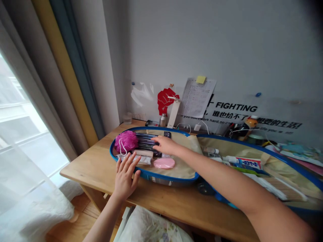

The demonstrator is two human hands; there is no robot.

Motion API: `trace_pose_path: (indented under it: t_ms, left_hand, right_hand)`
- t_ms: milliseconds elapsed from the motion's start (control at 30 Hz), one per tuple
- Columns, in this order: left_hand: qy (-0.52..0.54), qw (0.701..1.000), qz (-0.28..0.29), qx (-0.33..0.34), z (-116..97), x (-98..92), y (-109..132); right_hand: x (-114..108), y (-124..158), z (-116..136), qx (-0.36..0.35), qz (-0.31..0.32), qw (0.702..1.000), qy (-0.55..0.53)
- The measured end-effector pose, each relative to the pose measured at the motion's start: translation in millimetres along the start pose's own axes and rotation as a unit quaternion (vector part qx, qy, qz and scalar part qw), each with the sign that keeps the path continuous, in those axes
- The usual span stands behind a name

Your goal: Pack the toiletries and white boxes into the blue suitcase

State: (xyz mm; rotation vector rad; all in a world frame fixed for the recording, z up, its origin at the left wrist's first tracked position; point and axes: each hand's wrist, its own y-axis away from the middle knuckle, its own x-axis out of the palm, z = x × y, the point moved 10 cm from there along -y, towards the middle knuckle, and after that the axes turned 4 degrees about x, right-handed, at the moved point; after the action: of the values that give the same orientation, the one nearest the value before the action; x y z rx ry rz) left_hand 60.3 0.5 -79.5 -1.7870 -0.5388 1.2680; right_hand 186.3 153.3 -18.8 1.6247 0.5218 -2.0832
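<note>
An open suitcase (161,182) with a blue rim lies on the wooden desk, one half to the left and the other to the right. My left hand (125,174) is at the near left rim, fingers spread, beside a white packet (145,160). Over the left half reaches my right hand (164,145), its fingers apart on a row of dark, slim items (145,141) whose kind I cannot make out. A purple bath puff (127,139) with a white cord sits at the left end. A pink oval item (164,163) in clear wrap lies nearer me.
The right half holds a toothpaste box (248,163) and several small items. Behind stand a metallic bottle (163,120), a white folding lamp (173,112) and chargers (197,127). A chair (151,225) is below the desk; curtains (68,67) hang left.
</note>
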Motion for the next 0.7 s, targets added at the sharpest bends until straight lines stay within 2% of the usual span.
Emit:
trace_pose_path:
  t_ms: [100,200,300,400,500,600,700]
  left_hand:
    - [0.002,1.000,-0.003,0.005,0,-0.2,1]
    - [0.009,1.000,-0.003,0.002,1,-0.4,2]
    - [0.015,1.000,-0.001,-0.004,2,0.3,2]
    - [0.013,1.000,0.001,-0.006,3,0.7,2]
    - [0.011,1.000,-0.006,-0.003,2,-1.1,1]
    - [0.008,1.000,-0.011,0.003,1,-2.6,0]
    - [0.005,1.000,-0.005,0.005,1,-1.8,0]
  right_hand:
    - [-51,15,-54,0.041,-0.037,0.998,-0.008]
    - [-97,48,-131,0.097,-0.070,0.993,0.010]
    - [-118,94,-217,0.181,-0.083,0.977,0.069]
    - [-106,142,-290,0.246,-0.042,0.959,0.135]
    - [-81,178,-343,0.283,0.012,0.943,0.176]
    - [-63,198,-380,0.310,0.048,0.928,0.201]
    - [-53,203,-403,0.322,0.070,0.920,0.212]
